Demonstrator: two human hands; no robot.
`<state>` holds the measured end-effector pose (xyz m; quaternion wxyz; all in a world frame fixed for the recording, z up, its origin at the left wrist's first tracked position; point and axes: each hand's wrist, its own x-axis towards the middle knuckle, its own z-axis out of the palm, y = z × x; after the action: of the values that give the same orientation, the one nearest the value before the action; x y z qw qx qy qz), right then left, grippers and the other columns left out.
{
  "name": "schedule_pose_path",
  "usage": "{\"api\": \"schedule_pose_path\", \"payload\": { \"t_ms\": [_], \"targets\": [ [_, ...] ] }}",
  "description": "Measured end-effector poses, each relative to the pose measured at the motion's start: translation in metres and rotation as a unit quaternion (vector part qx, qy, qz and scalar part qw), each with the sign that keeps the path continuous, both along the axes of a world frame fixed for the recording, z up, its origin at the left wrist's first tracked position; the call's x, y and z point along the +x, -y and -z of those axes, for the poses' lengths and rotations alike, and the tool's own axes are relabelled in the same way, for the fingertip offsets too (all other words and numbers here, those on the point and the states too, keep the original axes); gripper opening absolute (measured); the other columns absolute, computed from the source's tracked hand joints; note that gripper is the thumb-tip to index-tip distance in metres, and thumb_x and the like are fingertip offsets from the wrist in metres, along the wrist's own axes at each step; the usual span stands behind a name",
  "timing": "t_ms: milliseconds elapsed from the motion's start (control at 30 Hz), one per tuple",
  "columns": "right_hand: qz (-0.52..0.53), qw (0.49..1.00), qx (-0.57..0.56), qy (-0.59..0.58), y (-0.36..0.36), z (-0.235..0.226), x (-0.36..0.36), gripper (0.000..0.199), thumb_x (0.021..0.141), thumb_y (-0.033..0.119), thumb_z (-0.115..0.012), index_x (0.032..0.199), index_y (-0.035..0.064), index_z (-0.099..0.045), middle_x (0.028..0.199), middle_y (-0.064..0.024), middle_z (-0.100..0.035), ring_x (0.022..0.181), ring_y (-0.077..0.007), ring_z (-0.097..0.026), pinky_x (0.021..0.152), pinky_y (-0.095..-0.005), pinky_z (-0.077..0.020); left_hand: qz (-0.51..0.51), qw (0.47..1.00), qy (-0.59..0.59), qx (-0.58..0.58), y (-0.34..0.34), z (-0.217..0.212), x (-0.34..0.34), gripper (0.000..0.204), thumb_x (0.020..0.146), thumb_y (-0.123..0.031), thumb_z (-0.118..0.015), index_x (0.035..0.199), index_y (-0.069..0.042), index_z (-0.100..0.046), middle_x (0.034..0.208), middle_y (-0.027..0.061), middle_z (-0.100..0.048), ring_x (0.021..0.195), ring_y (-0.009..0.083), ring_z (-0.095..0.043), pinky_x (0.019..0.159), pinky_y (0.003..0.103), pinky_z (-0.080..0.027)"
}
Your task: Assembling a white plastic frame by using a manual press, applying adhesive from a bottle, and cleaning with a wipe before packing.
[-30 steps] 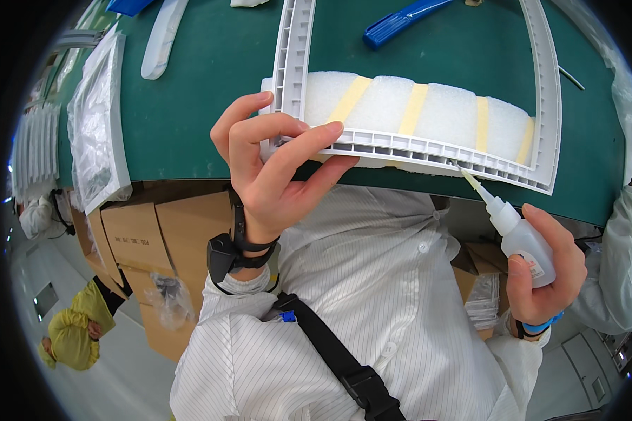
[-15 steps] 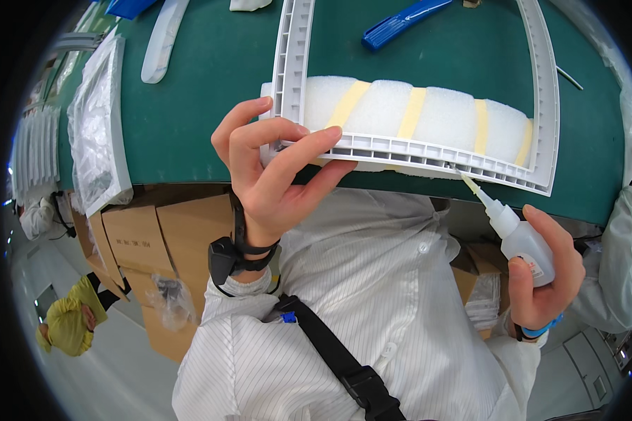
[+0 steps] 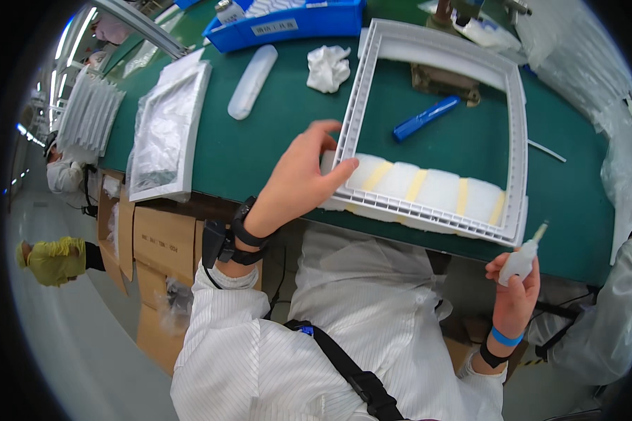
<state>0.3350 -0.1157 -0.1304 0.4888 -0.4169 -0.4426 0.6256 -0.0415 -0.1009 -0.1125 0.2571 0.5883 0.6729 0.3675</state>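
A white rectangular plastic frame (image 3: 519,140) with a ribbed edge lies tilted on the green table. Under its near side is a white foam roll (image 3: 442,188) banded with pale yellow tape. My left hand (image 3: 298,179) grips the frame's near left corner, thumb on top and fingers behind the left side. In my right hand (image 3: 516,298) is a small white squeeze bottle (image 3: 518,265) with a thin nozzle pointing up. It is held off the table's front edge, apart from the frame's near right corner. Inside the frame opening lies a blue long-bodied tool (image 3: 426,118).
A plastic-wrapped white frame (image 3: 198,105) lies at the left. Farther back are a translucent oblong case (image 3: 253,83), a crumpled white cloth (image 3: 328,69) and a blue bin (image 3: 323,21). Plastic sheeting (image 3: 576,63) covers the right side; a co-worker's sleeve (image 3: 597,316) is beyond. Cardboard boxes (image 3: 163,238) stand below.
The bottle's nozzle has left the frame's near rail; my right hand has drawn it away to the right and turned it upright. My left hand has shifted to the frame's corner. The view takes in more table.
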Motion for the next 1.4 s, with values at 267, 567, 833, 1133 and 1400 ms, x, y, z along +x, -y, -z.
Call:
{"api": "schedule_pose_path", "payload": {
  "t_ms": [267, 567, 833, 1133, 1400],
  "targets": [
    [0.063, 0.991, 0.065, 0.103, -0.101, -0.010, 0.059, 0.041, 0.093, 0.014, -0.061, 0.130, 0.0005, -0.049, 0.117, -0.0094, -0.061, 0.113, -0.0189, -0.056, 0.098, -0.0328, -0.0412, -0.003, 0.983, -0.179, 0.036, -0.007, -0.015, -0.002, 0.026, 0.090, -0.014, -0.060, 0.111, 0.002, -0.064, 0.089, 0.0137, -0.062, 0.079, 0.0215, -0.057, 0.071, 0.033, -0.046],
    [0.072, 0.987, 0.077, 0.122, -0.142, -0.012, 0.066, 0.038, 0.093, 0.019, -0.063, 0.127, 0.0040, -0.052, 0.114, -0.0060, -0.061, 0.107, -0.0152, -0.056, 0.095, -0.0319, -0.0416, -0.063, 0.997, -0.038, 0.025, -0.032, -0.034, -0.030, 0.029, 0.095, -0.013, -0.055, 0.120, 0.001, -0.062, 0.079, 0.0100, -0.068, 0.063, 0.0149, -0.063, 0.059, 0.028, -0.050],
    [0.026, 0.990, 0.093, 0.099, -0.141, -0.020, 0.042, 0.046, 0.096, 0.016, -0.060, 0.137, 0.0011, -0.044, 0.132, -0.0130, -0.056, 0.124, -0.0232, -0.054, 0.106, -0.0369, -0.0394, 0.115, 0.992, 0.000, 0.055, -0.077, -0.035, -0.059, 0.028, 0.096, -0.013, -0.055, 0.119, 0.002, -0.060, 0.085, 0.0106, -0.070, 0.071, 0.0163, -0.069, 0.063, 0.028, -0.054],
    [0.106, 0.987, 0.104, 0.060, -0.123, -0.020, 0.037, 0.044, 0.097, 0.007, -0.055, 0.138, 0.0001, -0.042, 0.145, -0.0162, -0.047, 0.134, -0.0261, -0.046, 0.112, -0.0382, -0.0351, 0.248, 0.968, -0.004, -0.038, -0.169, -0.037, -0.074, 0.027, 0.099, -0.012, -0.053, 0.123, -0.001, -0.056, 0.090, 0.0074, -0.070, 0.083, 0.0113, -0.068, 0.078, 0.024, -0.054],
    [0.081, 0.993, 0.078, 0.033, -0.098, -0.023, 0.021, 0.046, 0.096, 0.004, -0.054, 0.139, -0.0009, -0.040, 0.141, -0.0221, -0.049, 0.132, -0.0306, -0.048, 0.111, -0.0405, -0.0369, 0.268, 0.963, -0.003, -0.037, -0.217, -0.025, -0.072, 0.022, 0.095, -0.015, -0.061, 0.110, -0.002, -0.051, 0.090, 0.0143, -0.072, 0.082, 0.0134, -0.069, 0.074, 0.029, -0.052]
  ]
}}
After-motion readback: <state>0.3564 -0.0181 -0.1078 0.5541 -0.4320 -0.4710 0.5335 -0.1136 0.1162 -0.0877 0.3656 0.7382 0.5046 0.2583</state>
